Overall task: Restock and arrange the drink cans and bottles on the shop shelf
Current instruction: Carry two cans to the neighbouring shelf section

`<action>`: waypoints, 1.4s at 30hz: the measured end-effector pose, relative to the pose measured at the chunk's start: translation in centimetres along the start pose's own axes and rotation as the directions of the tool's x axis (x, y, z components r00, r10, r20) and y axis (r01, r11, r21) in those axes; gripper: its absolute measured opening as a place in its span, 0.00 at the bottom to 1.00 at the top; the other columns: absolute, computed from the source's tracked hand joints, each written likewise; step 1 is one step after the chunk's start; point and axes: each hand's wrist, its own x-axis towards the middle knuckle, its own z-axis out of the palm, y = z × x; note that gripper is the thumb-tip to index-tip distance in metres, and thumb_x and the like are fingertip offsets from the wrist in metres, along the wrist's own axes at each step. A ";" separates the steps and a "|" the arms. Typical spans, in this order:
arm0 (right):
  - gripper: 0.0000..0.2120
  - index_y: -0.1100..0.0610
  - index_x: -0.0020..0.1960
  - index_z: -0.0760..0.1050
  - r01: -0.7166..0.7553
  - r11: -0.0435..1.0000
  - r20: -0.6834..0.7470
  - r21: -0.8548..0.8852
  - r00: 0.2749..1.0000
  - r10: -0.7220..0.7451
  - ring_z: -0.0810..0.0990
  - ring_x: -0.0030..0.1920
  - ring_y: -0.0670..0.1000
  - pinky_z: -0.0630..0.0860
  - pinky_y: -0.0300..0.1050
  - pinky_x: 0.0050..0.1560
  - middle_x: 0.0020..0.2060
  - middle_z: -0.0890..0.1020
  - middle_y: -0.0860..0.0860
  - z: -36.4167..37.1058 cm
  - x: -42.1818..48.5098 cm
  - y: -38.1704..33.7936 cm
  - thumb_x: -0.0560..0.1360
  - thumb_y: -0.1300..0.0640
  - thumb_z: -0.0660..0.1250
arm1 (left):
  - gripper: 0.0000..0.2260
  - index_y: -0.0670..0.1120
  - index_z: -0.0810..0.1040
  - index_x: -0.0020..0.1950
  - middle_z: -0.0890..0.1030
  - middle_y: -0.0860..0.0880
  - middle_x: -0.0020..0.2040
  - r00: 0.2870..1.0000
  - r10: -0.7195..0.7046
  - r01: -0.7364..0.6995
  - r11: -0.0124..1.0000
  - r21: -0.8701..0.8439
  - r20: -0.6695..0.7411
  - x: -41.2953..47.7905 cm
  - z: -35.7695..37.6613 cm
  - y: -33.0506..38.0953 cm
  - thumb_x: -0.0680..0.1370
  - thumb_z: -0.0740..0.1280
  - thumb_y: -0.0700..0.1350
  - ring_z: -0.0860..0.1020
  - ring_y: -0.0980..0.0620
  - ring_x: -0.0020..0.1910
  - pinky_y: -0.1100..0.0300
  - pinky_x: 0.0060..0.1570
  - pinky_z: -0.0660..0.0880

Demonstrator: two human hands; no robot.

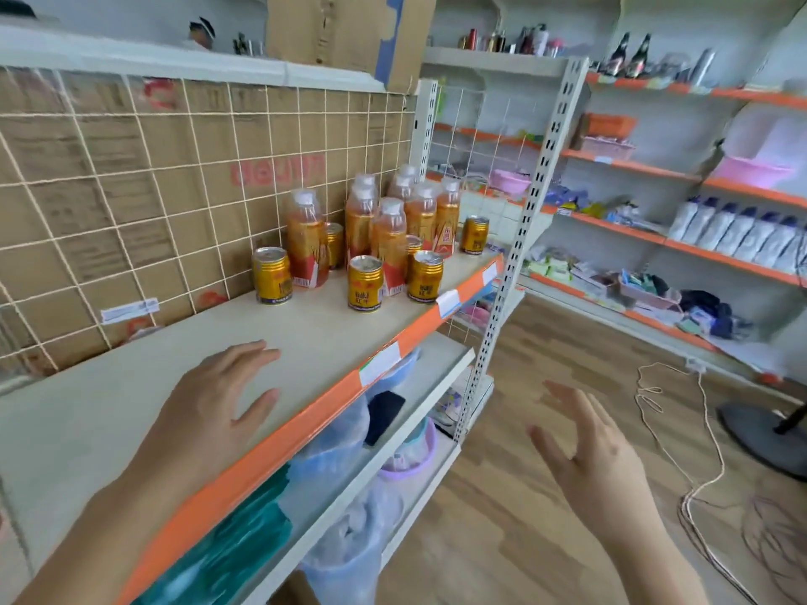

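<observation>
1. Both hands are empty with fingers spread: the left hand [218, 399] hovers over the bare near end of the pale laminate shelf with the orange front strip [305, 421], and the right hand [585, 447] hangs off the shelf, over the wooden floor.
2. The stock lies well ahead of the hands at the shelf's far end: squat gold drink cans [366, 283] scattered among tall orange plastic bottles with white caps [305, 238].
3. Judged from this, the step is a reach forward; sorting would go best by taking one can per hand low on its body and lining cans in front, bottles behind.
4. Two cans are half hidden behind bottles, so the count is unsure; labels are too blurred to read.
</observation>
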 end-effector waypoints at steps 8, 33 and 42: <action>0.20 0.54 0.62 0.72 0.101 0.994 0.083 0.041 0.991 -0.104 0.77 0.43 0.55 0.67 0.45 0.39 0.52 0.78 0.50 1.6 12.4 6.3 0.72 0.50 0.68 | 0.17 0.47 0.75 0.65 0.75 0.48 0.65 0.993 -0.103 0.104 0.995 0.009 -0.058 7.4 5.2 3.8 0.77 0.65 0.51 0.74 0.45 0.61 0.50 0.60 0.68; 0.35 0.56 0.68 0.63 -0.098 0.942 0.256 0.322 0.967 0.013 0.76 0.57 0.56 0.71 0.46 0.49 0.60 0.72 0.53 23.7 32.5 1.1 0.66 0.52 0.75 | 0.32 0.58 0.66 0.58 0.75 0.61 0.53 0.850 -0.526 0.333 0.587 -0.738 -0.035 26.6 21.8 0.6 0.62 0.80 0.43 0.74 0.74 0.49 0.79 0.45 0.68; 0.28 0.46 0.55 0.66 -0.206 0.833 0.346 0.514 0.938 0.018 0.78 0.46 0.47 0.75 0.40 0.44 0.44 0.78 0.40 23.6 31.3 2.0 0.62 0.55 0.78 | 0.30 0.60 0.68 0.56 0.77 0.61 0.53 0.855 -0.517 0.306 0.565 -0.767 -0.040 25.2 21.9 0.2 0.58 0.77 0.54 0.76 0.64 0.53 0.75 0.47 0.71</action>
